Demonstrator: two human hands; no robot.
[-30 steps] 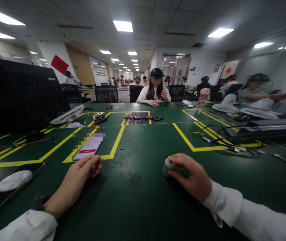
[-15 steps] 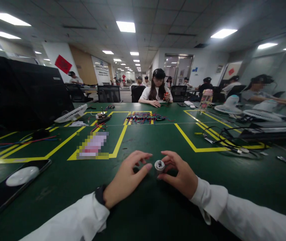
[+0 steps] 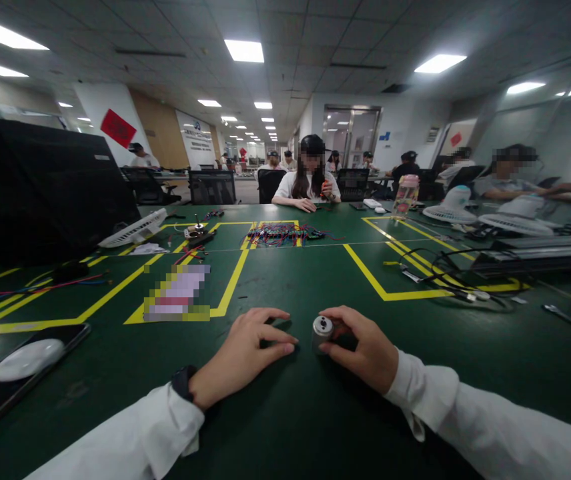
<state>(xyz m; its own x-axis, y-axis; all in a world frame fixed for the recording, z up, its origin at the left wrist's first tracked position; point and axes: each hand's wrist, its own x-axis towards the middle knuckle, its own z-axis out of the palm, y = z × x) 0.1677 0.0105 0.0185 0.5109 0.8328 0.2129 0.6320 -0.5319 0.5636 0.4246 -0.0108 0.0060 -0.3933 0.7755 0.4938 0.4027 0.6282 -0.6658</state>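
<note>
My right hand (image 3: 363, 347) grips a small grey cylinder with a silver end (image 3: 322, 330), lying on its side on the green table (image 3: 290, 280). Thumb and fingers wrap round its body. My left hand (image 3: 245, 350) rests on the table just left of the cylinder, fingers curled down with the fingertips a short gap from it; a dark small thing may lie under those fingers, but I cannot make it out. Both arms wear white sleeves, and a dark watch sits on the left wrist.
A phone (image 3: 178, 293) lies inside yellow tape lines ahead left. A dark tablet with a white pad (image 3: 28, 360) sits at far left. Coloured wires (image 3: 285, 233) lie mid-table, black cables (image 3: 445, 273) at right. People sit across the table.
My left hand swung from beside the phone to the cylinder. My right hand drew the cylinder left and closer, lifted it upright briefly, and now it lies low on the table.
</note>
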